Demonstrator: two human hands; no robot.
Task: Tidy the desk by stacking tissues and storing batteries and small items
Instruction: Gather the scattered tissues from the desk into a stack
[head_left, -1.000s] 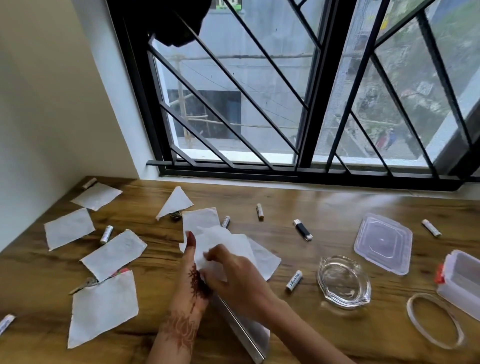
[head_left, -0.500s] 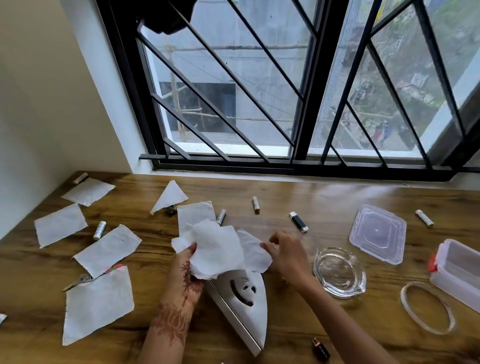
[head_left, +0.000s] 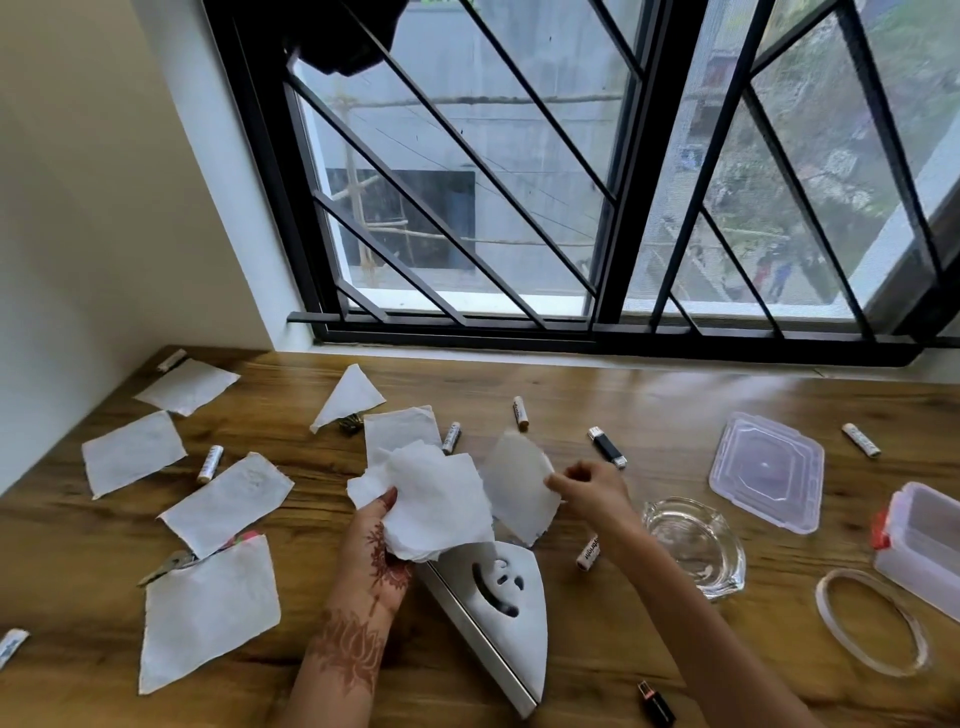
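Desk (head_left: 597, 384) under a barred window, head view. The left hand (head_left: 382, 540) grips a bunch of tissues (head_left: 436, 504), thumb on top and fingers curled beneath, held over the wide end of a white stand (head_left: 498, 613). The right hand (head_left: 592, 491) pinches a single tissue (head_left: 519, 483) by its edge between thumb and fingertips, the other fingers loosely curled. The sheet is just beside the bunch; its lower corner may touch the stand, but blur prevents a firm reading.

Loose tissues (head_left: 226, 501) lie flat on the left half of the desk. Batteries (head_left: 210, 464) are scattered among them and farther right, one just below the right wrist. A black memory stick (head_left: 607, 447) lies beyond the right hand. To the right are a glass dish (head_left: 693, 545), a clear lid (head_left: 766, 470), a plastic box (head_left: 922, 540) and a ring (head_left: 872, 621).
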